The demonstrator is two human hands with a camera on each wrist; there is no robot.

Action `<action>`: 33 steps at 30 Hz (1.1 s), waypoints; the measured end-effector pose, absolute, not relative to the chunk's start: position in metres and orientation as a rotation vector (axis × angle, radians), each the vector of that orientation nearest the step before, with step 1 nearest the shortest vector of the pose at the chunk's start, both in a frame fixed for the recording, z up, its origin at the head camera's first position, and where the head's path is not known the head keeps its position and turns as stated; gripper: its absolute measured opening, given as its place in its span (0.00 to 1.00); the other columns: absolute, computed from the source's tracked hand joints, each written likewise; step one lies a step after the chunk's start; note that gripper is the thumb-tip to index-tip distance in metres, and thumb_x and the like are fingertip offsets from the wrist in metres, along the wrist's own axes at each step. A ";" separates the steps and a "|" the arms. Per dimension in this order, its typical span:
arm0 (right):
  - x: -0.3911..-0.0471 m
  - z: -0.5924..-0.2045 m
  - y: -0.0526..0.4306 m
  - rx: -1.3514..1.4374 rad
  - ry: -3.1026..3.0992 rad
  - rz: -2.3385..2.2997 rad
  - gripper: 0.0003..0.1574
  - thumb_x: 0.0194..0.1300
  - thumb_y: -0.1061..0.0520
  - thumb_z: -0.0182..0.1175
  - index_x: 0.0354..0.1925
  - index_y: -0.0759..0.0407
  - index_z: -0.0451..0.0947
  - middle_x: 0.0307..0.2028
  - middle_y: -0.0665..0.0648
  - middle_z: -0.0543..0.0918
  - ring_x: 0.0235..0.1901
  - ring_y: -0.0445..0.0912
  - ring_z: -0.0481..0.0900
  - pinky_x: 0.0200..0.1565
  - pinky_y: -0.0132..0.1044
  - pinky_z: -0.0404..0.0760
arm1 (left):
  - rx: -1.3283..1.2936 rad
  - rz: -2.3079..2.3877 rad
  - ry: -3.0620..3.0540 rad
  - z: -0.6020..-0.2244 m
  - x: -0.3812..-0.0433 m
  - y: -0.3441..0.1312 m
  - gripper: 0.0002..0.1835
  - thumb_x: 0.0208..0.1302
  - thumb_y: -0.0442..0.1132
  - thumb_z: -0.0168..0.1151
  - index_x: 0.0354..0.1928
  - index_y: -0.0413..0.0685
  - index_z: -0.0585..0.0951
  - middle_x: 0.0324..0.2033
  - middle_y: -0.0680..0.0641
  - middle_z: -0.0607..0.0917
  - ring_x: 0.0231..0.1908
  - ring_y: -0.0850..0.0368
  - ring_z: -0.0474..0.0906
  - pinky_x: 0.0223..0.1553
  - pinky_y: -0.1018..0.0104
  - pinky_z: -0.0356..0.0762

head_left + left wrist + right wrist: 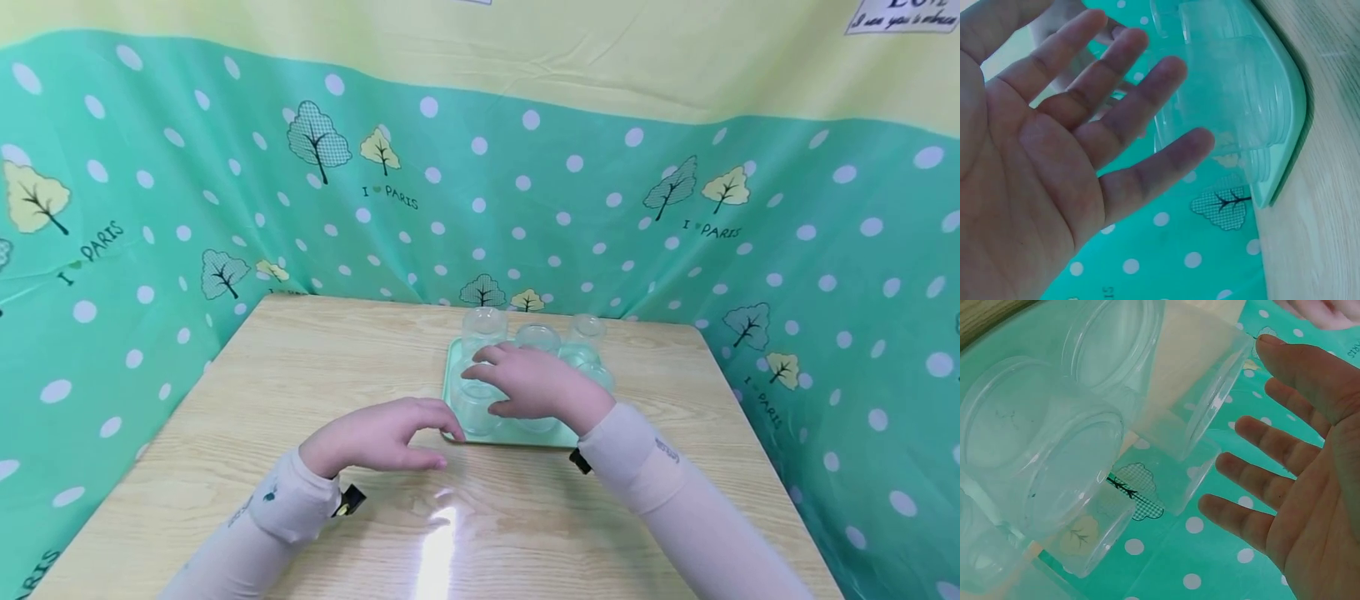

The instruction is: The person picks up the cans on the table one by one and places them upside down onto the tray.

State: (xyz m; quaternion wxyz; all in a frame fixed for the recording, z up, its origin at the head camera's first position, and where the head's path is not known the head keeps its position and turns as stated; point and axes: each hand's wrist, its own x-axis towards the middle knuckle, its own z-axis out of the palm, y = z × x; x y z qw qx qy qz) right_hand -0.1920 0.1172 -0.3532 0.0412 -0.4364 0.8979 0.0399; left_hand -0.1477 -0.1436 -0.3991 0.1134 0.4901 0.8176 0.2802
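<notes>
Several clear plastic cups (478, 408) stand together on a mint-green tray (453, 367). My right hand (536, 383) hovers over the cups with fingers spread and nothing in its grasp. In the right wrist view, the right thumb (1291, 365) is beside the edge of one cup (1200, 369); whether it touches cannot be told. My left hand (390, 433) is at the tray's near left corner, its palm empty. Loosely extended left fingers (1154, 175) show in the left wrist view, with the cups (1229, 94) beyond them. The right hand and forearm hide part of the cups.
The tray rests on a light wood-grain table (337, 358). Around the table hangs a green and yellow curtain (480, 167) with dots and trees. Bright glare lies on the table's near part. Smaller cups (587, 329) stand at the tray's back right.
</notes>
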 end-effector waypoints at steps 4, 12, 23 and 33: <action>-0.189 -0.355 0.119 -1.367 2.762 0.133 0.37 0.65 0.44 0.71 0.69 0.42 0.73 0.69 0.52 0.74 0.69 0.51 0.71 0.64 0.51 0.78 | 1.389 0.810 2.465 -0.400 -0.146 -0.144 0.13 0.71 0.50 0.65 0.55 0.62 0.81 0.53 0.63 0.82 0.56 0.64 0.78 0.62 0.60 0.77; -0.186 -0.360 0.122 -1.436 2.804 0.144 0.35 0.65 0.44 0.71 0.68 0.42 0.74 0.67 0.52 0.76 0.68 0.50 0.73 0.63 0.53 0.78 | 1.314 0.835 2.569 -0.402 -0.149 -0.144 0.13 0.72 0.54 0.64 0.54 0.63 0.81 0.51 0.64 0.81 0.54 0.67 0.78 0.60 0.61 0.78; -0.174 -0.371 0.133 -1.555 2.896 0.119 0.33 0.64 0.44 0.72 0.65 0.44 0.77 0.62 0.50 0.80 0.63 0.50 0.77 0.63 0.51 0.79 | 1.359 0.875 2.659 -0.406 -0.144 -0.138 0.14 0.72 0.51 0.64 0.56 0.62 0.80 0.55 0.63 0.80 0.57 0.65 0.77 0.61 0.61 0.78; -0.168 -0.378 0.139 -1.590 2.930 0.114 0.31 0.65 0.44 0.71 0.65 0.43 0.78 0.60 0.48 0.81 0.61 0.47 0.78 0.59 0.46 0.82 | 1.412 0.761 2.793 -0.407 -0.143 -0.135 0.15 0.68 0.45 0.69 0.55 0.54 0.82 0.53 0.57 0.81 0.55 0.61 0.78 0.59 0.60 0.79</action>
